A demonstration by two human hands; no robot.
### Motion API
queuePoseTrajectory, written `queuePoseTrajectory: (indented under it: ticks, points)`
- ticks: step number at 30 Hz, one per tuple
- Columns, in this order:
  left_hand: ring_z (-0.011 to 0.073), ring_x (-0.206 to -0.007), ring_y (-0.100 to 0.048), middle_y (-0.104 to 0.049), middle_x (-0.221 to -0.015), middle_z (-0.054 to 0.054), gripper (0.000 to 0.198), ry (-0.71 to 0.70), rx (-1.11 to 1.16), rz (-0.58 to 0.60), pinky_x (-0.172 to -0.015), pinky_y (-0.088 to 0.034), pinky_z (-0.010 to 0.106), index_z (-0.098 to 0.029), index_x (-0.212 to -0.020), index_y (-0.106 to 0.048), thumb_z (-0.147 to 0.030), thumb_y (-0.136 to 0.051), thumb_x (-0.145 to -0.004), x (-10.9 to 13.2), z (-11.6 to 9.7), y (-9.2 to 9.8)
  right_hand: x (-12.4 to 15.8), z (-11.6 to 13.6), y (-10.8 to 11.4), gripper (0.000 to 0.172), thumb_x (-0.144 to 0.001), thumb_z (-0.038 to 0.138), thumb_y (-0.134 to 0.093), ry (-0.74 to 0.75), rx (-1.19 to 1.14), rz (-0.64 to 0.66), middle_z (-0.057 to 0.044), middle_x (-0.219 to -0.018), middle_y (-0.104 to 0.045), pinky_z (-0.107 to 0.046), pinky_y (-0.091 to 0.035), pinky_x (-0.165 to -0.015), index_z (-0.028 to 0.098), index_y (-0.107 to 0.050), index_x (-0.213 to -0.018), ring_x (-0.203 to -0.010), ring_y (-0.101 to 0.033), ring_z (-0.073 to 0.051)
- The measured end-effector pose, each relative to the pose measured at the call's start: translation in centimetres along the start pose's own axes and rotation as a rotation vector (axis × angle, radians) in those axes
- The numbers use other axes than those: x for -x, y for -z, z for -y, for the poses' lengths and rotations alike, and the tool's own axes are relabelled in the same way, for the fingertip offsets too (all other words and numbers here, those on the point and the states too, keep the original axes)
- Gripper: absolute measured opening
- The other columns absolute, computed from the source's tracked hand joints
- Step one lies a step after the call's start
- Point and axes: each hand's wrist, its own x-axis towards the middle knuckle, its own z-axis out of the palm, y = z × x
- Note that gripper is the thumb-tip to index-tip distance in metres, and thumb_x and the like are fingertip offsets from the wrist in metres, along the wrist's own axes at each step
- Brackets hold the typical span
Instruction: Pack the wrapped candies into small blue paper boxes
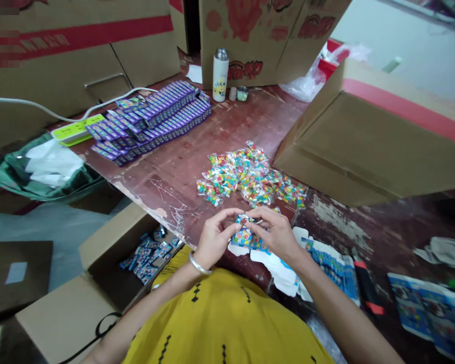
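Near the table's front edge, my left hand (213,238) and my right hand (279,233) meet with fingers closed around a small blue printed candy box (243,235). My thumbs and fingertips press at its upper end; part of the box is hidden behind them. Just beyond lies a loose heap of clear packets of colourful candies (233,172). Under and beside my right forearm, blue and white flat carton blanks (328,263) are spread in an overlapping stack.
An open cardboard box (114,237) at lower left holds several small blue boxes. Purple boxes (155,119) stand in rows at back left. A white flask (220,76), a large carton (375,136) and a black-and-red cutter (367,288) are around the table.
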Motion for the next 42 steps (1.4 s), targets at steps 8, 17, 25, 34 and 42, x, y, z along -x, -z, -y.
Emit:
queuePoseTrajectory:
  ticks: [8,17,25,34,42]
  points:
    - [0.0093,-0.066,-0.058,-0.06,-0.077,-0.002,0.026,0.125,-0.009,-0.11,-0.06,-0.05,0.019,-0.016,-0.08,-0.052,-0.024,-0.075,-0.072,0.9,0.3,4.8,-6.8,-1.1,-1.9,0.017,-0.09,0.032,-0.055,0.047,0.133,0.126,-0.001,-0.08,-0.069,-0.029,-0.048,-0.067,0.022,-0.068,-0.097,-0.07,-0.063,-0.017]
    - [0.0124,-0.068,-0.065,-0.061,-0.088,0.0,0.044,0.101,0.198,-0.456,-0.07,-0.059,0.031,-0.018,-0.115,-0.054,-0.023,-0.069,-0.073,2.7,-2.7,12.5,-12.5,-1.6,-9.3,0.006,-0.08,0.026,-0.067,0.2,0.702,0.119,-0.008,-0.088,-0.068,-0.028,-0.043,-0.068,0.021,-0.066,-0.081,-0.082,-0.062,-0.021]
    - [0.022,-0.097,-0.063,-0.065,-0.114,0.008,0.049,0.055,-0.111,-0.283,-0.08,-0.054,0.034,-0.017,-0.121,-0.058,-0.028,-0.07,-0.074,1.9,0.2,11.2,-11.0,2.7,-2.1,0.015,-0.092,0.028,-0.053,0.261,0.414,0.048,0.001,-0.077,-0.069,-0.026,-0.042,-0.065,0.024,-0.068,-0.091,-0.067,-0.063,-0.015]
    - [0.0264,-0.115,-0.058,-0.06,-0.13,0.009,0.047,-0.027,-0.284,-0.04,-0.1,-0.045,0.04,-0.018,-0.129,-0.055,-0.034,-0.061,-0.085,1.5,-1.0,7.3,-9.5,6.9,-0.4,0.015,-0.092,0.026,-0.055,0.394,0.755,0.265,-0.002,-0.086,-0.067,-0.028,-0.041,-0.07,0.023,-0.069,-0.089,-0.083,-0.062,-0.018]
    - [0.0227,-0.099,-0.064,-0.067,-0.11,0.009,0.048,-0.06,-0.163,-0.144,-0.089,-0.052,0.037,-0.017,-0.128,-0.055,-0.033,-0.065,-0.083,0.8,-1.6,5.0,-7.4,6.0,-1.1,0.025,-0.097,0.023,-0.044,0.436,0.531,0.202,-0.005,-0.098,-0.069,-0.032,-0.046,-0.081,0.023,-0.062,-0.114,-0.094,-0.061,-0.018]
